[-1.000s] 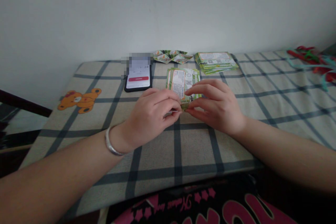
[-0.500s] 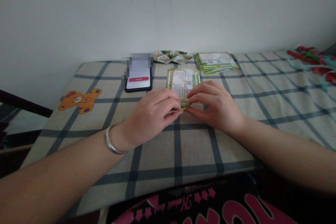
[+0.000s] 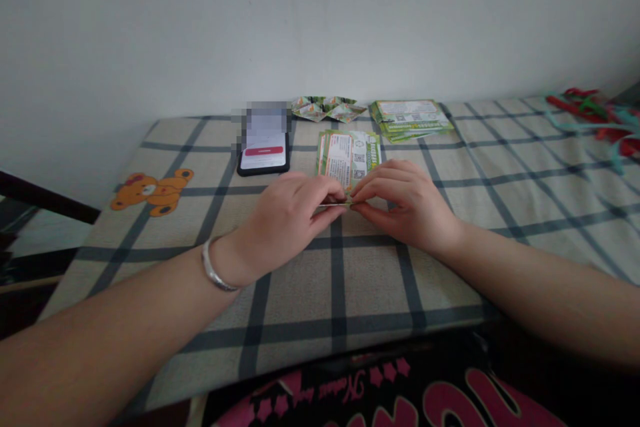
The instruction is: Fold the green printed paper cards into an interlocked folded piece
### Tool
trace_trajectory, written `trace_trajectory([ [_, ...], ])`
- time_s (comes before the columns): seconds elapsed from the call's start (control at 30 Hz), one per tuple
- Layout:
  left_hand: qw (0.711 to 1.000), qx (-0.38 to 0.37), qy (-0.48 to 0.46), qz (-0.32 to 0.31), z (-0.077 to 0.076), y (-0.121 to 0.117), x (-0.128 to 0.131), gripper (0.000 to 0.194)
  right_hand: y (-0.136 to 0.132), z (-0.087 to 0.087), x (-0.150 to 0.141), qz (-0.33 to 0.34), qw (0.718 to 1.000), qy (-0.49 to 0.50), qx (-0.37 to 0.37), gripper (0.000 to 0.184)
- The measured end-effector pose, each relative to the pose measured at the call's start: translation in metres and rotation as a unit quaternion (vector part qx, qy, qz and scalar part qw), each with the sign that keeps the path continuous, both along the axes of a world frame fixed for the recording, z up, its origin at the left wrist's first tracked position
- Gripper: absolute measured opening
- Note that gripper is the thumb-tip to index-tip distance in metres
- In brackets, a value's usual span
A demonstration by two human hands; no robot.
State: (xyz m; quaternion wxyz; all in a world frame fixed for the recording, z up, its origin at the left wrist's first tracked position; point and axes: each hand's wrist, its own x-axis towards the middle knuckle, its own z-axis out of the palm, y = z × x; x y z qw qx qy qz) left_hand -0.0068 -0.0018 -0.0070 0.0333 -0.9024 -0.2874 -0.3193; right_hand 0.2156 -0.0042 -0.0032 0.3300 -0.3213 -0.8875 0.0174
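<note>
My left hand (image 3: pixel 300 210), with a silver bangle at the wrist, pinches one end of a thin piece of paper (image 3: pixel 336 205) between thumb and fingers. From the other side, my right hand (image 3: pixel 403 197) pinches the same paper, and the fingertips almost meet. It is seen nearly edge-on, and most of it is hidden by my fingers. Just beyond lie a few green and white printed cards (image 3: pixel 345 150), overlapping on the cloth. Their near ends are covered by my hands.
A phone (image 3: pixel 263 150) with a lit screen lies left of the cards. Folded paper pieces (image 3: pixel 327 108) and a stack of printed cards (image 3: pixel 413 119) sit by the wall. Tangled red, green and teal strips (image 3: pixel 600 120) lie far right. A bear picture (image 3: pixel 153 192) marks the checked tablecloth (image 3: pixel 300 320).
Both hands have shifted slightly, and the fingertips now press together along the paper, which has turned more edge-on. The cards, phone and folded pieces have stayed put.
</note>
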Motion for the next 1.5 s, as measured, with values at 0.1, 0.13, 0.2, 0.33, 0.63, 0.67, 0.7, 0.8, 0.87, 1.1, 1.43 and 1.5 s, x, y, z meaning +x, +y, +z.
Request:
trace_trajectory([
  [0.1,1.000,0.008,0.018,0.017,0.000,0.000,0.000,0.012,0.000,-0.001,0.000,-0.006,1.000,-0.003,-0.007,0.005],
  [0.13,1.000,0.011,0.020,0.017,0.000,0.000,0.001,0.012,0.001,-0.002,0.000,-0.009,1.000,-0.005,-0.010,0.005],
  [0.2,0.999,0.017,0.023,0.014,0.001,0.000,0.002,0.012,0.001,-0.003,0.000,-0.012,1.000,-0.011,-0.018,0.005],
  [0.33,0.999,0.026,0.024,0.010,0.002,0.000,0.002,0.014,0.002,-0.005,0.000,-0.008,1.000,-0.014,-0.025,0.006],
  [0.63,1.000,0.005,0.023,0.014,0.001,0.002,0.001,0.013,0.000,-0.003,0.000,0.000,0.999,0.008,-0.035,0.004],
  [0.67,1.000,0.000,0.021,0.022,0.001,0.002,0.001,0.013,0.000,-0.003,0.000,0.001,0.999,0.015,-0.041,0.004],
  [0.7,0.999,-0.009,0.019,0.031,0.001,0.002,0.000,0.013,0.000,-0.002,0.000,-0.002,0.999,0.024,-0.048,0.003],
  [0.8,0.997,-0.048,0.004,0.068,0.001,0.003,0.000,0.013,0.001,-0.001,0.000,-0.020,0.995,0.060,-0.072,0.005],
  [0.87,0.992,-0.081,-0.011,0.094,0.000,0.004,-0.001,0.015,0.002,-0.001,0.000,-0.034,0.992,0.084,-0.091,0.006],
  [1.1,0.983,-0.141,-0.024,0.114,0.002,0.005,-0.002,0.015,0.006,-0.007,0.004,-0.056,0.980,0.125,-0.145,0.006],
  [1.43,0.978,-0.162,-0.054,0.118,0.004,0.007,-0.005,0.016,0.010,-0.005,0.008,-0.098,0.957,0.168,-0.214,0.010],
  [1.5,0.977,-0.170,-0.059,0.115,0.005,0.008,-0.006,0.015,0.012,-0.005,0.009,-0.095,0.949,0.190,-0.231,0.010],
])
